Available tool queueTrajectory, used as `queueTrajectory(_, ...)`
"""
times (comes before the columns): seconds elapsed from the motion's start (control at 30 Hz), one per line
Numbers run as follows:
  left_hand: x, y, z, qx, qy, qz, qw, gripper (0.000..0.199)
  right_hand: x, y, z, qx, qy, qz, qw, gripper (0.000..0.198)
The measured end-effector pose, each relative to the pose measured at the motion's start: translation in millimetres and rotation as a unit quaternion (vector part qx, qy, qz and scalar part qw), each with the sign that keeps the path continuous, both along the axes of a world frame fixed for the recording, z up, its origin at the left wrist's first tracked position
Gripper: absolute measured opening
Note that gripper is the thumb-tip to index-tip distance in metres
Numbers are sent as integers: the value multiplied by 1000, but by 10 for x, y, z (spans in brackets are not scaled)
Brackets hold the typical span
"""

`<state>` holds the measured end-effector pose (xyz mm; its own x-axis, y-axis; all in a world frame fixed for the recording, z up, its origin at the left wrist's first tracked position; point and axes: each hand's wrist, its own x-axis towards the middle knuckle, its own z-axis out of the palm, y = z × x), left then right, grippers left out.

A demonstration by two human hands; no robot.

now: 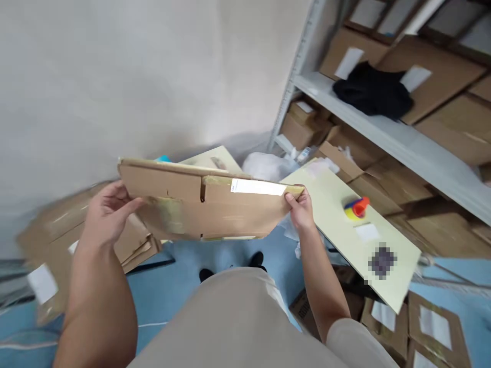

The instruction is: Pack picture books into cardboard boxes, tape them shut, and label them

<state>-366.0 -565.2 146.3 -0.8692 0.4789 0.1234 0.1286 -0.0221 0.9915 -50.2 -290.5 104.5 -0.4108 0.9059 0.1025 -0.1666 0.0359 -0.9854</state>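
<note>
A flattened cardboard box (pixel 230 212) is held up in front of me, above the floor. It has slots, yellowish tape and a white label strip along its upper right edge. My left hand (pixel 109 209) grips its left end, thumb on the near face and the other fingers partly hidden behind. At the right upper corner my right hand (pixel 300 205) is closed round the edge, thumb beside the white label.
To the right a pale tabletop (pixel 368 248) carries a tape roll (pixel 356 208) with red and yellow parts. Grey metal shelving (pixel 402 135) with cardboard boxes and a black cloth (pixel 374 91) stands behind. More flattened cardboard (pixel 57 235) leans at left. Boxes (pixel 437 327) sit lower right.
</note>
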Motion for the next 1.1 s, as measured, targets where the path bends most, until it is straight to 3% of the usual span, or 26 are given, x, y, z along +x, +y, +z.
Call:
queueTrajectory(0.1, 425, 882, 89, 45, -7, -53, 998, 67, 809, 253, -80, 20, -22, -74, 997, 41)
queueTrajectory(0.23, 1040, 2001, 123, -29, -26, -98, 994, 72, 1702, 463, -123, 46, -27, -166, 985, 35)
queueTrajectory(0.33, 1506, 2715, 124, -34, -14, -134, 990, 66, 2199, 533, -141, 56, -35, -237, 969, 32)
queueTrajectory(0.47, 2029, 3421, 114, -15, -8, -177, 984, 59, 2662, 532, -199, 53, -44, -310, 948, 31)
queueTrajectory(0.6, 2385, 3941, 57, -2, -37, -270, 962, 54, 2958, 545, -237, 54, -40, -383, 921, 30)
queueTrajectory(0.8, 2725, 4700, -122, -10, -64, -337, 939, 43, 3167, 771, -178, 58, -71, -462, 882, 33)
queueTrajectory(0.97, 2868, 5317, -275, -27, -106, -402, 909, 42, 3195, 1060, -139, 38, -89, -480, 872, 37)
queueTrajectory(1.1, 2938, 5647, -467, -37, -114, -456, 882, 45, 3136, 1237, -149, 28, -102, -486, 867, 40)
